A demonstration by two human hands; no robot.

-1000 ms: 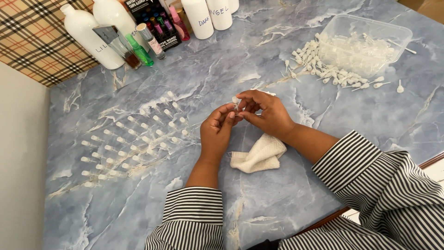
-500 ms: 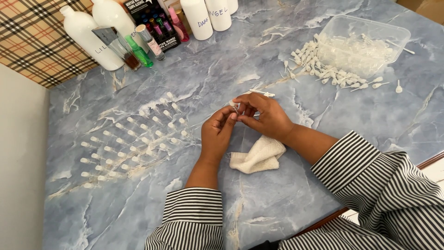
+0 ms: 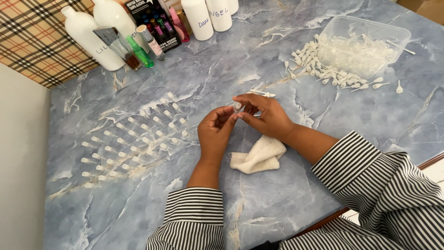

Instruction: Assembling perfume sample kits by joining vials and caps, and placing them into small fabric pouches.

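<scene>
My left hand (image 3: 215, 134) and my right hand (image 3: 264, 115) meet over the middle of the blue marble table (image 3: 277, 203). Between their fingertips they pinch one tiny clear vial with a white cap (image 3: 237, 106). A folded white cloth (image 3: 259, 155) lies just below my right wrist. Left of my hands, several small capped vials (image 3: 134, 143) lie in neat rows on the table. Both forearms wear black-and-white striped sleeves.
A clear plastic tub (image 3: 370, 44) of more small vials stands at the back right, with loose vials (image 3: 323, 69) spilled beside it. White bottles (image 3: 88, 37), small coloured bottles (image 3: 138, 48) and a dark box (image 3: 155, 21) line the far edge. A plaid fabric (image 3: 32, 41) lies at the far left.
My hands stay together in nearly the same place; the fingers have shifted slightly around the small vial.
</scene>
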